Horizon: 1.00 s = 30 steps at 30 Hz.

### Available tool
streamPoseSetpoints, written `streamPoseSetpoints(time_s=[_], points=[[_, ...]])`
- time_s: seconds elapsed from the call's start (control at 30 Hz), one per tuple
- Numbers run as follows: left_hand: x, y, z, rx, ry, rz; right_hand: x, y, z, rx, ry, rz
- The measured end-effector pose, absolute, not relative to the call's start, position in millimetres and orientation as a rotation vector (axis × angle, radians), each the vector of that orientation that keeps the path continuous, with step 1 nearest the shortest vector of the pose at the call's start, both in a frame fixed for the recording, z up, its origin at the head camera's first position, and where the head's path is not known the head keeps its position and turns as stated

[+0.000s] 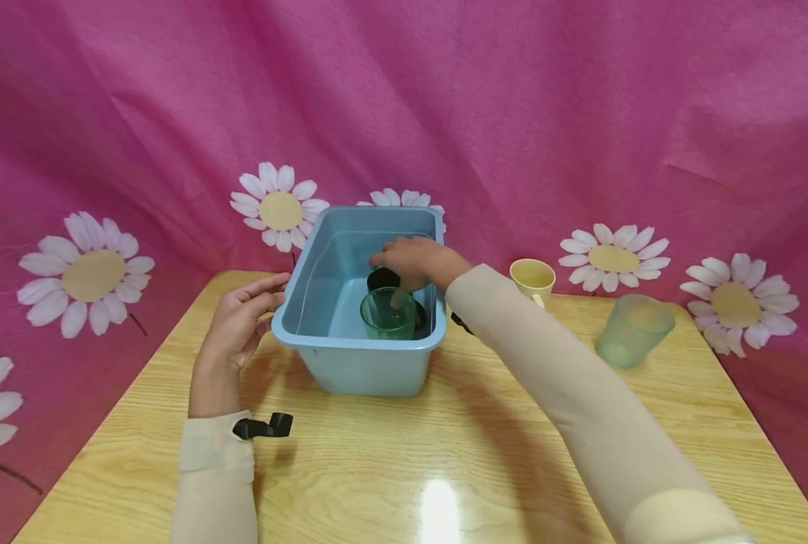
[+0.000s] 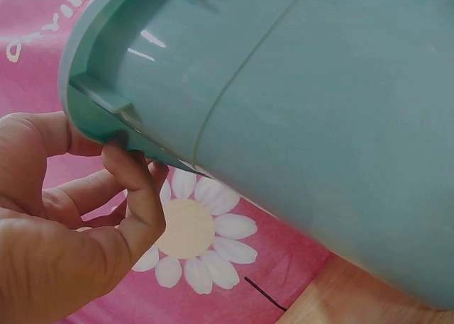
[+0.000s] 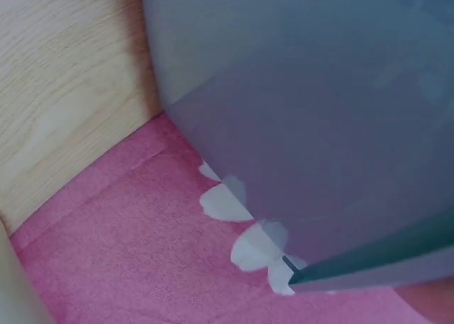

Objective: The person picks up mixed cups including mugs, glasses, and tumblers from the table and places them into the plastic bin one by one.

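Observation:
A blue plastic tub (image 1: 356, 368) stands on the table. My left hand (image 1: 237, 321) holds its left rim, with thumb and fingertips at the lip in the left wrist view. Reaching over the right rim, my right hand (image 1: 414, 261) is inside the tub, fingers curled around a black cup (image 1: 383, 279). A green glass mug (image 1: 383, 321) is in the tub just in front of that cup. Part of the right fingers is hidden by the cups. In the right wrist view the tub wall (image 3: 305, 125) covers nearly all of that hand.
Right of the tub, a yellow mug (image 1: 533, 276) stands near the back edge of the wooden table (image 1: 350, 461). Farther right is a frosted green tumbler (image 1: 633, 332). A pink curtain (image 1: 499, 128) with daisies hangs behind the table.

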<state>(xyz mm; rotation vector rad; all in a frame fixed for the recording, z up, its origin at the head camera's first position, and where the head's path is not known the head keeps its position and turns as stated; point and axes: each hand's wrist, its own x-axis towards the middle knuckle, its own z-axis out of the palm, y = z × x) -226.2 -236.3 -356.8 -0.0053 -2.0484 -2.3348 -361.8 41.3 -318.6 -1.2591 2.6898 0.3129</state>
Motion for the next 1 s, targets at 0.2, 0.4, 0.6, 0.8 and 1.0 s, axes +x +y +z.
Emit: streamPoseSetpoints(time_s=[0.2,0.4,0.6,0.8,1.0], points=[[-227,-237,-354,-0.001,-2.074,-2.311,-354,50,-300,-1.248,2.745,0.234],[-226,-238,-355,-0.018,-2.043,-2.345,-345,68,-283,-1.189,2.82,0.105],[-226,-238,-357,-0.026,-2.044,-2.343,-337,99,-269,-1.176,2.894,-0.029],[-226,-239,-358,-0.037,-2.01,-2.368,-332,144,-268,-1.142,2.96,-0.143],[-226,-239,-357,-0.058,-1.999,-2.376,-329,192,-277,-1.061,3.006,-0.212]])
